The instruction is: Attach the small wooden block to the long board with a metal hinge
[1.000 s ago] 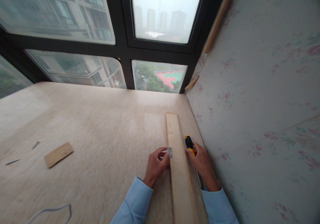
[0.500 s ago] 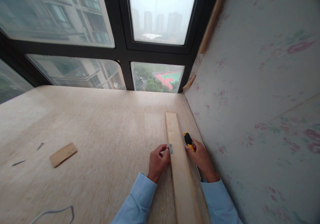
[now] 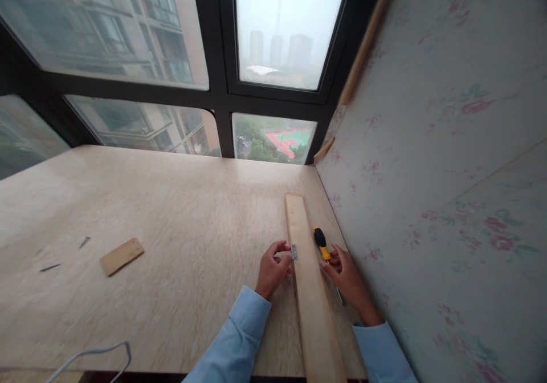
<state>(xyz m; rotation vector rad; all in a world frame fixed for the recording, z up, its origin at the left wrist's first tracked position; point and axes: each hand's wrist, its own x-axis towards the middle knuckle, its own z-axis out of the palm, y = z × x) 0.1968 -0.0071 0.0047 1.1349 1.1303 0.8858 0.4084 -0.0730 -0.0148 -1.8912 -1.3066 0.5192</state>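
Note:
A long pale wooden board point(image 3: 315, 303) lies lengthwise on the beige countertop. A small metal hinge point(image 3: 294, 251) with holes sits on the board's left edge. My left hand point(image 3: 273, 270) pinches at the hinge's left side with thumb and fingertips. Along the board's right side lies a screwdriver point(image 3: 320, 239), its black and yellow handle pointing away from me. My right hand point(image 3: 348, 277) is over the screwdriver's shaft, just below the handle, with thumb and fingers apart. Part of the shaft is hidden under that hand, and its tip shows below.
Off to the left lie a small wooden plate point(image 3: 122, 256) and two thin metal pieces, perhaps screws point(image 3: 84, 241). A grey cable point(image 3: 98, 350) loops at the lower left. A flowered wall point(image 3: 427, 212) rises close on the right, and dark-framed windows point(image 3: 222, 92) stand behind.
My right hand has slid back toward me off the screwdriver handle, and its fingers have loosened. The left hand stays at the hinge. The view has shifted slightly.

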